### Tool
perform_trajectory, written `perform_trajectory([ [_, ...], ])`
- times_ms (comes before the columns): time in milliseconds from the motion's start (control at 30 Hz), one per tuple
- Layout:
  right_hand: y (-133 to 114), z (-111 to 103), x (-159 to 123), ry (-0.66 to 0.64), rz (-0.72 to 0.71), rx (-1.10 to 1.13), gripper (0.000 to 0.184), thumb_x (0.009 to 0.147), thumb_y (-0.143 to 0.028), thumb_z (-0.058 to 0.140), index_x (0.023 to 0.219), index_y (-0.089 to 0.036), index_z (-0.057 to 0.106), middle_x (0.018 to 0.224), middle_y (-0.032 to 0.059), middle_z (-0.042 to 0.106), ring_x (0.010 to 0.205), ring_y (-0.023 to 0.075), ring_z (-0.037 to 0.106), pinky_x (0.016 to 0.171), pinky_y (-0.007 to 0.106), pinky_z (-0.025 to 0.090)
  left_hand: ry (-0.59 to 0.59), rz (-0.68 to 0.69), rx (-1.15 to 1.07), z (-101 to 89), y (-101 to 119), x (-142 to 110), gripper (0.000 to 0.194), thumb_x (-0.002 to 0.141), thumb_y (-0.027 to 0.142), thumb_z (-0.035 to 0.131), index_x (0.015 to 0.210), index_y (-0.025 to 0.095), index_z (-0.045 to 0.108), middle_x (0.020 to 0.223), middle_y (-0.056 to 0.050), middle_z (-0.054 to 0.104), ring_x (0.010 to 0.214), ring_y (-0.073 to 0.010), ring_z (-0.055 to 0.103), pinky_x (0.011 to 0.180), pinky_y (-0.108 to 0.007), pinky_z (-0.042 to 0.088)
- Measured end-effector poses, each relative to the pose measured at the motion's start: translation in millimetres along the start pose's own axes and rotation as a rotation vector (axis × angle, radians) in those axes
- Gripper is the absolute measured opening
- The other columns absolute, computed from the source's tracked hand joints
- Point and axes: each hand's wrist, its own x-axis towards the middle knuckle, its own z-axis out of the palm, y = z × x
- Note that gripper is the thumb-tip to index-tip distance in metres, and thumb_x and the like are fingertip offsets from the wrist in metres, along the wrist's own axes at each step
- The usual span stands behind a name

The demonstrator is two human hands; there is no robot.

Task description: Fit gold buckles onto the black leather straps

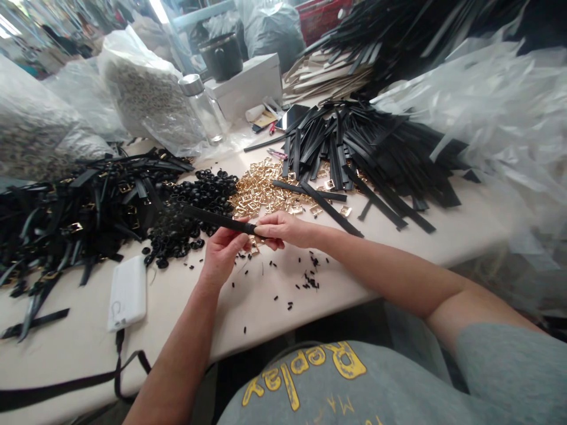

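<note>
A black strap (217, 219) is held between my two hands above the middle of the table, its long end pointing up and left. My left hand (228, 245) pinches it from below near the middle. At its right end the fingers of my right hand (283, 229) are closed round it, hiding that end. Just beyond my hands lies a heap of gold buckles (261, 186). To its left is a pile of small black loops (212, 192). Loose black straps (349, 141) are heaped behind and to the right.
Buckled straps (88, 212) cover the table's left side, near a white power bank (127, 292) with a cable. Small black bits (310, 280) lie by the front edge. Farther back stand a glass bottle (204, 112), a dark mug (221, 56) and filled plastic bags (142, 88).
</note>
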Motion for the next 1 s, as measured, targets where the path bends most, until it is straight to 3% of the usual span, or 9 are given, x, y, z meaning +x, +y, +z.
perform_trajectory([
  [100,1.8,-3.4,-0.4,-0.101,0.038,0.115,0.031,0.089,-0.041,0.057,0.073,-0.015,0.051,0.050,-0.0071,0.048,0.041,0.0032,0.039,0.041,0.016,0.031,-0.061,-0.022,-0.015,1.6,1.9,-1.2,0.033,0.065,0.031,0.085,0.095,0.022,0.077,0.064,0.001,0.066,0.046,-0.0077,0.054,0.045,-0.020,0.045],
  [267,-0.4,-6.6,-1.8,-0.178,0.155,0.186,0.027,0.086,-0.038,0.060,0.074,-0.015,0.053,0.046,-0.0079,0.046,0.038,0.0035,0.035,0.037,0.015,0.025,-0.057,-0.083,-0.030,3.9,3.6,-3.7,0.032,0.062,0.036,0.087,0.088,0.020,0.078,0.053,0.002,0.061,0.038,-0.0070,0.047,0.037,-0.019,0.038],
  [467,-0.3,-5.4,-1.0,-0.115,0.170,0.102,0.026,0.086,-0.029,0.058,0.065,-0.015,0.052,0.042,-0.0083,0.040,0.037,0.0037,0.031,0.037,0.017,0.021,-0.112,-0.163,-0.026,2.0,1.7,-2.0,0.028,0.068,0.036,0.083,0.089,0.018,0.078,0.051,0.002,0.058,0.038,-0.0074,0.047,0.035,-0.019,0.036],
  [600,1.3,1.9,0.7,-0.036,0.129,0.055,0.016,0.086,-0.025,0.054,0.082,-0.013,0.064,0.051,-0.0084,0.043,0.041,0.0040,0.031,0.039,0.018,0.021,-0.138,-0.168,0.000,1.1,1.2,-3.3,0.028,0.072,0.037,0.080,0.093,0.018,0.077,0.059,-0.001,0.063,0.041,-0.0075,0.049,0.038,-0.019,0.038],
  [800,-1.7,8.1,-0.3,0.227,-0.023,-0.374,0.020,0.085,-0.022,0.054,0.069,-0.013,0.061,0.056,-0.0047,0.051,0.049,0.0048,0.045,0.051,0.019,0.033,-0.006,-0.119,0.024,5.3,-2.6,-2.5,0.033,0.076,0.039,0.076,0.101,0.017,0.074,0.066,0.000,0.066,0.050,-0.0084,0.057,0.049,-0.020,0.048],
  [900,-3.9,8.8,-1.5,0.332,-0.052,-0.602,0.018,0.083,-0.021,0.056,0.068,-0.014,0.060,0.055,-0.0056,0.050,0.050,0.0048,0.043,0.054,0.020,0.029,0.154,-0.145,-0.090,6.7,-5.0,3.5,0.033,0.066,0.039,0.084,0.086,0.017,0.073,0.069,-0.001,0.070,0.055,-0.0094,0.063,0.052,-0.018,0.050],
  [1000,-4.3,9.0,-1.6,0.327,-0.074,-0.752,0.016,0.082,-0.019,0.057,0.068,-0.014,0.063,0.054,-0.0060,0.048,0.053,0.0052,0.038,0.056,0.021,0.026,0.212,-0.230,-0.183,6.4,-7.3,8.4,0.032,0.057,0.033,0.089,0.076,0.016,0.069,0.072,-0.001,0.071,0.054,-0.0089,0.064,0.050,-0.017,0.050],
])
